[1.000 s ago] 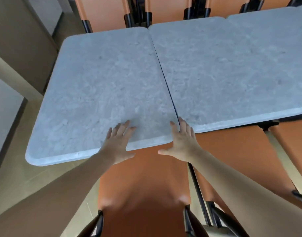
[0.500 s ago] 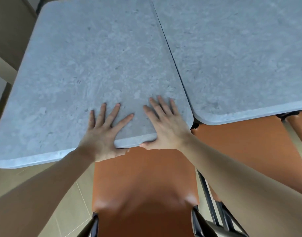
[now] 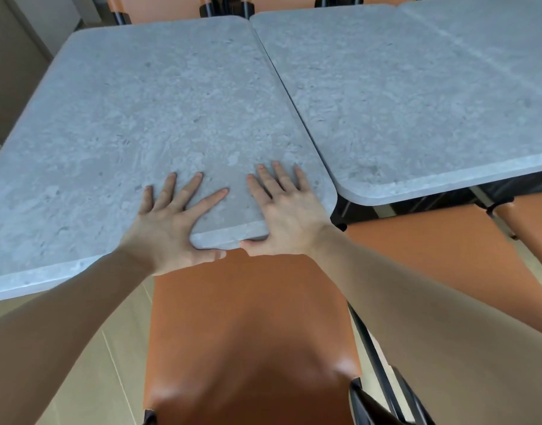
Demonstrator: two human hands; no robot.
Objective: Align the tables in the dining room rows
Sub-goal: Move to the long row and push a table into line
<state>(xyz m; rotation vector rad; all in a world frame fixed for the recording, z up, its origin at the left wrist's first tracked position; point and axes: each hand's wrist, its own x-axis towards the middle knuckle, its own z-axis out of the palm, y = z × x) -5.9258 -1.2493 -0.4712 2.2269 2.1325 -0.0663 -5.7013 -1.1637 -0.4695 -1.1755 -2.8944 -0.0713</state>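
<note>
2 hands, left hand point(image 3: 168, 228) and right hand point(image 3: 289, 222), grip 1 of 3 tables point(image 3: 159, 111).

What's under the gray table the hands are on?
An orange chair pokes out from beneath the near edge of the left table, between the left hand and right hand. The tabletop covers the table's legs and the chair's front.
</note>
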